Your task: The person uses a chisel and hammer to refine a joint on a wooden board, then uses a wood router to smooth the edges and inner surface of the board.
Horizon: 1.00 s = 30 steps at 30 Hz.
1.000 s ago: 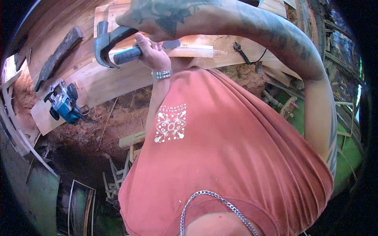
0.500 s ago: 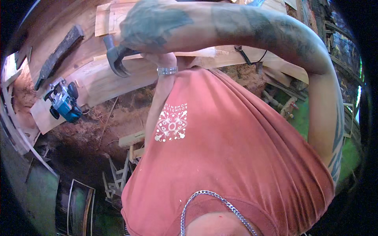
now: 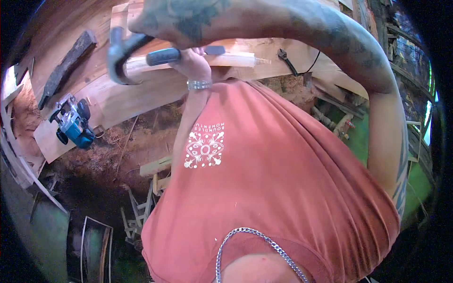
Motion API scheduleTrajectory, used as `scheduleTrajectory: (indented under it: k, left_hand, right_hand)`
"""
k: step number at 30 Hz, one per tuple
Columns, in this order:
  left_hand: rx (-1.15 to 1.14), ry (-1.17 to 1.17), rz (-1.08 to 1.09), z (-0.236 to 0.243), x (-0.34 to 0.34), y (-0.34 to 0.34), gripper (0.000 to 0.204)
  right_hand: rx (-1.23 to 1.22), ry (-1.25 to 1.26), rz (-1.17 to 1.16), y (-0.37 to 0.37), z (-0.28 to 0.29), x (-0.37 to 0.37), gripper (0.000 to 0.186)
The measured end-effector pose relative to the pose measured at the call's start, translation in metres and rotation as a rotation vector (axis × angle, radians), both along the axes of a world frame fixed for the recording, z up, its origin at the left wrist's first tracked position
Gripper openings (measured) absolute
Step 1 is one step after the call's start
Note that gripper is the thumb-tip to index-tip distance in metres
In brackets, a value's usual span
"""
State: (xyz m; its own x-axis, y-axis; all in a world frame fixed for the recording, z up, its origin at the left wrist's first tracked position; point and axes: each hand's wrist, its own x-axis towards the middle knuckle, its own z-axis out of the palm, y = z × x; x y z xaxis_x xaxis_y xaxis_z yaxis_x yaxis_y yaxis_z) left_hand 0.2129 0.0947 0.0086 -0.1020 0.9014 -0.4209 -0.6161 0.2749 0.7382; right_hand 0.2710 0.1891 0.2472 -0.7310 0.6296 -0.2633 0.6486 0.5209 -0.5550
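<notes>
Plainly, the right hand [image 3: 163,21] holds 1 hammer [image 3: 115,57]; the left hand [image 3: 194,65], 1 chisel [image 3: 163,56].

A brick-red T-shirt [image 3: 283,155] with a white scrollwork square print fills the centre, a silver curb-link chain [image 3: 243,230] gleaming at 6 o'clock and blue-black tattoos patterning the right forearm [image 3: 264,19] at 12. A steel-grey claw hammer [image 3: 119,53] shows at 10 o'clock, a blue-grey-handled chisel [image 3: 163,56] at 11, a black adjustable wrench [image 3: 285,59] at 1, and a teal, black and silver router [image 3: 75,125] at 9.
</notes>
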Motion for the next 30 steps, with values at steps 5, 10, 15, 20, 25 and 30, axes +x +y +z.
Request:
scheduleTrajectory:
  k: [5,10,15,20,25,30]
  left_hand:
    - [0.104,-0.061,0.050,0.014,-0.010,0.008,0.041]
    - [0.097,-0.179,0.010,-0.050,-0.014,-0.001,0.031]
    - [0.435,1.007,-0.068,-0.110,-0.027,-0.016,0.015]
    - [0.454,1.086,-0.057,-0.099,-0.021,-0.029,0.021]
    - [0.432,1.058,-0.023,-0.103,-0.015,-0.027,0.032]
    - [0.550,1.249,-0.063,-0.098,-0.011,-0.029,0.046]
  right_hand:
    - [-0.004,0.011,-0.031,-0.002,-0.004,0.003,0.020]
    - [-0.015,0.005,-0.058,-0.010,0.000,0.015,0.020]
    - [-0.032,0.022,-0.033,-0.017,0.007,0.018,0.020]
    - [-0.045,0.016,-0.020,-0.019,0.007,0.016,0.020]
    - [-0.055,0.004,-0.006,-0.022,0.009,0.014,0.019]
    - [-0.063,-0.009,-0.027,-0.027,0.011,0.018,0.019]
